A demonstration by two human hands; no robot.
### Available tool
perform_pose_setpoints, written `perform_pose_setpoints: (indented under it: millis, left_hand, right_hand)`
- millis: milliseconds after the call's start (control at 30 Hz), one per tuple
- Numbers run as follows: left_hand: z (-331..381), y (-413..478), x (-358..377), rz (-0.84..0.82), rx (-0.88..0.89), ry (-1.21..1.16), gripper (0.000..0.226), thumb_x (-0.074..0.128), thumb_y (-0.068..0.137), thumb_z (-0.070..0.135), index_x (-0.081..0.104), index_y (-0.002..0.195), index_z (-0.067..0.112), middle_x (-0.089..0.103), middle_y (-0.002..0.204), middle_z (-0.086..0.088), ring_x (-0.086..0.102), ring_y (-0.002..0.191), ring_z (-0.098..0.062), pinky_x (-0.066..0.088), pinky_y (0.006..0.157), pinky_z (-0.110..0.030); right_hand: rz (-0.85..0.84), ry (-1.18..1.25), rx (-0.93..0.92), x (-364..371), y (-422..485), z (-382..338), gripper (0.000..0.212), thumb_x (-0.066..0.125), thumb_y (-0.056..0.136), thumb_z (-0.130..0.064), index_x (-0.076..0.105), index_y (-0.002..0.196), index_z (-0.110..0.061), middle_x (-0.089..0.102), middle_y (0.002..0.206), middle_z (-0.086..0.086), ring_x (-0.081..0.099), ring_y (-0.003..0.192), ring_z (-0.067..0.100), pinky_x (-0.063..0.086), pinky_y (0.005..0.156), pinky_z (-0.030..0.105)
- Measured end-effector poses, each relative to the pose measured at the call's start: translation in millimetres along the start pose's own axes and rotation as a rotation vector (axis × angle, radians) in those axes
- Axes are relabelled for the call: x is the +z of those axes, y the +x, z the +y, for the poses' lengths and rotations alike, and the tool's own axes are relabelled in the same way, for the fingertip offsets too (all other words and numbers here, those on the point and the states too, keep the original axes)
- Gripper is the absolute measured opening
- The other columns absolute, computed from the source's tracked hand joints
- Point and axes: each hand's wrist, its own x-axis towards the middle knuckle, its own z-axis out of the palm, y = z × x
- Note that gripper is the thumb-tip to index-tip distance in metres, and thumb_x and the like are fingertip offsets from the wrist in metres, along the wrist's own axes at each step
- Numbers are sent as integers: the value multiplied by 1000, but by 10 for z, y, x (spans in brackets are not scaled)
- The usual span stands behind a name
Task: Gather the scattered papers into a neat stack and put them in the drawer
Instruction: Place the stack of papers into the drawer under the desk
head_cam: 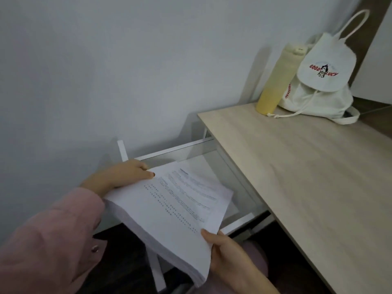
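A pink sleeve leads to the left hand, which grips the far corner of the stack of papers. The stack hangs tilted over the open white drawer. The right hand holds its near edge, thumb on top. On the worktop stand a yellow bottle and a white bag.

The desk top overhangs the right of the open drawer.

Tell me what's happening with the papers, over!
Gripping paper stack: left hand, right hand. Stack tilted above open drawer, not in yet. Nothing seen blocking.
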Motion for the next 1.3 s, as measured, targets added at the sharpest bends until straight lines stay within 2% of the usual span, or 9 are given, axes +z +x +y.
perform_pose_setpoints:
  millis: [100, 200, 367, 533, 767, 900, 1000, 1133, 1300]
  left_hand:
    - [39, 181, 21, 31, 28, 41, 23, 54, 91, 23, 64, 107, 10, 57, 105, 0, 50, 96, -12, 30, 66, -7]
    - [19, 305, 44, 142, 29, 74, 17, 49, 93, 24, 62, 101, 16, 59, 110, -2, 54, 89, -18, 41, 66, -20]
    - [-112, 474, 182, 490, 99, 384, 29, 41, 94, 22, 60, 115, 17, 60, 121, -7, 47, 120, -26, 30, 100, -34]
    - [-330, 646, 331, 652, 74, 347, 38, 40, 95, 20, 48, 130, 7, 30, 151, -12, 11, 144, -25, 1, 117, -39]
    - [-427, 730, 423, 766, 193, 152, 30, 49, 86, 0, 61, 113, 5, 48, 138, -15, 17, 143, -28, 13, 117, -40]
    - [-413, 715, 439, 778, 194, 107, 28, 49, 86, -2, 62, 109, 7, 51, 135, -13, 17, 143, -26, 15, 116, -39]
    - [-410, 699, 438, 782, 201, 86, 28, 47, 87, -2, 62, 109, 7, 50, 135, -11, 16, 144, -24, 16, 116, -38]
    - [-408, 703, 431, 773, 201, 84, 34, 43, 84, -7, 62, 108, 7, 50, 134, -10, 16, 144, -24, 16, 116, -38]
    - [-397, 686, 436, 779, 205, 63, 41, 41, 79, -12, 60, 111, 6, 47, 137, -13, 16, 144, -25, 14, 116, -35]
  right_hand:
    - [125, 64, -82, -40, 113, -83, 39, 46, 93, 1, 50, 131, -8, 63, 123, 15, 61, 107, 30, 60, 71, 36]
    - [269, 139, -174, 24, 247, -142, 39, 45, 94, 2, 47, 132, -5, 61, 125, 15, 61, 97, 27, 59, 55, 32]
    - [359, 253, -244, 226, 586, -147, 41, 42, 95, 3, 45, 134, -8, 62, 102, 10, 58, 83, 21, 56, 43, 25]
    - [440, 266, -214, 317, 919, -127, 43, 40, 95, 4, 43, 136, -9, 55, 127, 18, 57, 81, 23, 55, 42, 28]
    - [588, 93, -68, 211, 1137, -86, 38, 49, 92, 0, 44, 130, 5, 49, 133, 22, 49, 103, 29, 46, 91, 43]
    - [564, 16, -68, 168, 1020, -199, 27, 55, 91, -5, 52, 117, 2, 57, 89, 14, 53, 76, 28, 51, 65, 37]
    - [541, 60, -114, 95, 912, -327, 29, 51, 92, -3, 53, 120, 4, 56, 84, 12, 53, 71, 26, 51, 61, 34]
    - [526, 31, -112, 81, 945, -365, 37, 52, 89, 0, 50, 126, 5, 57, 88, 13, 54, 76, 26, 48, 73, 35]
    - [670, -277, -208, -12, 924, -314, 63, 58, 86, -11, 32, 142, -7, 44, 135, 8, 47, 113, 26, 38, 92, 33]
